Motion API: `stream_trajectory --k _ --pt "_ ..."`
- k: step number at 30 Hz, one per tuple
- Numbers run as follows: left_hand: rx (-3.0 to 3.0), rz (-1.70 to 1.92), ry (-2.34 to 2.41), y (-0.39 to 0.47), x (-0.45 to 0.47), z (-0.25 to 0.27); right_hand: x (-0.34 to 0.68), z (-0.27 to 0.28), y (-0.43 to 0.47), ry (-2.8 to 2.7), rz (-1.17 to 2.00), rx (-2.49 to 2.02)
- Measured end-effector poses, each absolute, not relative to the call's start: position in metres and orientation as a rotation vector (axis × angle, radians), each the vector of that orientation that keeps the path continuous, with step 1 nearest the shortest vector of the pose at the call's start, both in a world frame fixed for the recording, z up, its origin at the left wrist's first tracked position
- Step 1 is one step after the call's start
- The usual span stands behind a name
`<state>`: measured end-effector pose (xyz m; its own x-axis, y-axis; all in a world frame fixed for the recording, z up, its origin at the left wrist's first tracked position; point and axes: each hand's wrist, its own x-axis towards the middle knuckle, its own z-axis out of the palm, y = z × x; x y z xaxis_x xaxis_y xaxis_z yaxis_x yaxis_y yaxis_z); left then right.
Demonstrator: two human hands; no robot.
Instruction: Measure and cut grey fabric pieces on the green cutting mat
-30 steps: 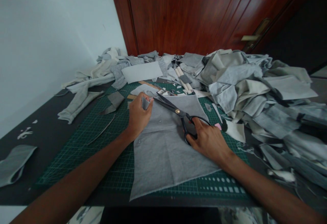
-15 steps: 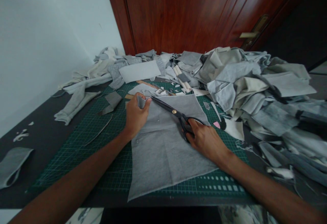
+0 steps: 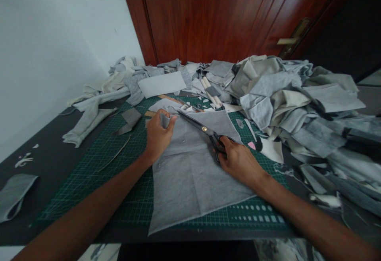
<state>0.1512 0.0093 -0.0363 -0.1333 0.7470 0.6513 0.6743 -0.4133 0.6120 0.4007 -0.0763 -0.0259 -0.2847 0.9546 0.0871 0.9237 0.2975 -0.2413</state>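
Observation:
A grey piece of fabric [image 3: 190,177] lies spread over a green cutting mat [image 3: 98,173]. My left hand [image 3: 159,134] pinches its upper left corner, thumb against fingers, and lifts that edge slightly. With its fingers through the black handles, my right hand [image 3: 238,156] grips a pair of scissors [image 3: 197,124]. The blades point to the upper left along the fabric's top edge, their tips close to my left thumb. Whether fabric lies between the blades is too fine to make out.
Heaps of grey and cream fabric [image 3: 264,86] line the back and right of the dark table [image 3: 56,142]. A white rectangular piece [image 3: 162,84] rests behind the mat, near small scraps. A folded grey piece [image 3: 18,193] sits at the left edge. Beyond stands a wooden door [image 3: 208,19].
The scissor tips have shifted slightly right, away from my left thumb, and the handles have drawn closer together. My left hand keeps its pinch in the same place.

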Motion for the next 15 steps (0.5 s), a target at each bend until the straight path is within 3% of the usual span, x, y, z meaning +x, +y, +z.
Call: stream_trajectory --k 5,15 --pt "1.848 1.674 1.596 0.009 0.153 -0.035 0.405 -0.028 -0.07 -2.265 0.287 -1.657" --pt "1.38 1.593 1.296 0.006 0.162 -0.043 0.411 -0.029 -0.064 -2.241 0.099 -1.584"
